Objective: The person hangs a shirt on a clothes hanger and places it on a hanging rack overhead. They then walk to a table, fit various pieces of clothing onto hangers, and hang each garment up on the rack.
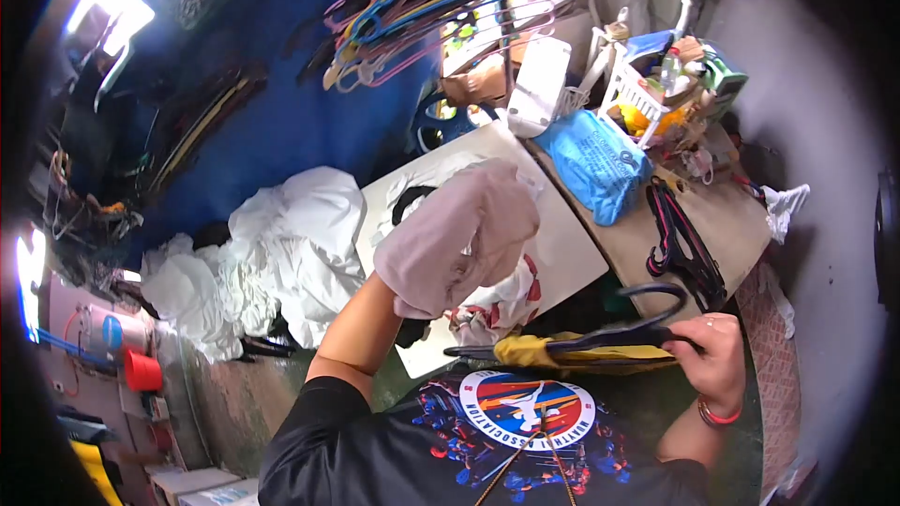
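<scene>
A pale pinkish-beige cloth [459, 244] covers my left hand; the fingers are hidden beneath it, and only the forearm shows. My right hand [712, 361] is closed around one end of a dark hanger [645, 333], whose hook curves upward. On that hanger a yellow and dark garment [527, 352] hangs in front of my chest. Below the beige cloth, a white and red patterned cloth [497, 314] lies at the edge of the white tabletop [574, 258].
White laundry [300, 253] is heaped to the left. Several hangers [422, 19] hang overhead. Dark hangers [684, 244] lie on the brown table [741, 211] at the right, near a blue plastic bag [592, 164] and a filled white basket [630, 94].
</scene>
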Motion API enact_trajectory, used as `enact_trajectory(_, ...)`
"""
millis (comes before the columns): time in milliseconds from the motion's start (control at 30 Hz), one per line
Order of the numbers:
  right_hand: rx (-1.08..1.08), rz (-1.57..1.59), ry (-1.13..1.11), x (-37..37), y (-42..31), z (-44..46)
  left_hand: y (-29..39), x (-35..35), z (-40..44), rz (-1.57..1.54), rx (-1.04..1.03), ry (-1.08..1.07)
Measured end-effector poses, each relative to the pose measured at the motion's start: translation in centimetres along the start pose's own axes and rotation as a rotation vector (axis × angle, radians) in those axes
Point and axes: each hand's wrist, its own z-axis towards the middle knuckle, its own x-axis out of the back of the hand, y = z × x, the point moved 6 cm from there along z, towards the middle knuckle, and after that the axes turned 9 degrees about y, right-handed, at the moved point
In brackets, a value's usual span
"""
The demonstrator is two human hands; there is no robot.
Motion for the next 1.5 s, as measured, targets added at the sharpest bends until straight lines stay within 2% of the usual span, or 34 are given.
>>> enact_trajectory(67, -0.005, 0.003, 0.009, -0.2, 1.0, -0.1, 2.8, -1.8, 0.6, 0.264, -0.062, -0.016)
enact_trajectory(100, -0.017, 0.009, 0.043, -0.5, 2.1, -0.4, 5.5, -3.1, 0.5, 0.262, -0.047, -0.011)
enact_trajectory(200, -0.088, 0.017, 0.066, -0.7, 4.7, -0.9, 4.5, -4.6, 0.5, -0.021, 0.116, 0.005)
enact_trajectory(233, -0.106, 0.019, 0.079, -0.8, 5.4, -0.9, 3.9, -5.3, 0.4, -0.199, 0.166, 0.027)
enact_trajectory(300, -0.131, 0.012, 0.067, -1.0, 6.7, -0.9, 3.9, -6.9, 0.5, -0.392, 0.276, -0.074)
enact_trajectory(400, -0.132, -0.007, 0.0, -1.2, 7.5, -0.4, 4.8, -9.6, 1.0, -0.484, 0.405, -0.3)
enact_trajectory(433, -0.019, 0.028, 0.001, -1.4, 7.4, -0.3, 5.1, -10.5, 1.4, -0.498, 0.433, -0.37)
enact_trajectory(533, 0.137, 0.028, -0.191, -2.2, 7.2, -0.1, 5.7, -12.9, 1.8, -0.471, 0.481, -0.527)
enact_trajectory(667, 0.237, 0.064, -0.262, -3.4, 8.2, 0.0, 5.8, -15.0, 3.9, -0.434, 0.502, -0.613)
enact_trajectory(867, 0.279, 0.209, -0.229, -3.1, 9.3, 0.9, 4.2, -16.0, 5.8, -0.385, 0.521, -0.569)
enact_trajectory(1133, 0.16, 0.163, -0.247, -3.8, 10.7, -0.1, 4.7, -12.0, 2.1, -0.412, 0.54, -0.427)
enact_trajectory(1267, 0.174, 0.15, -0.191, -2.7, 8.3, 0.3, 6.0, -8.9, -1.4, -0.395, 0.521, -0.355)
enact_trajectory(1500, 0.296, 0.158, -0.28, -5.2, -0.6, -0.2, 8.3, -3.5, -12.4, -0.408, 0.499, -0.281)
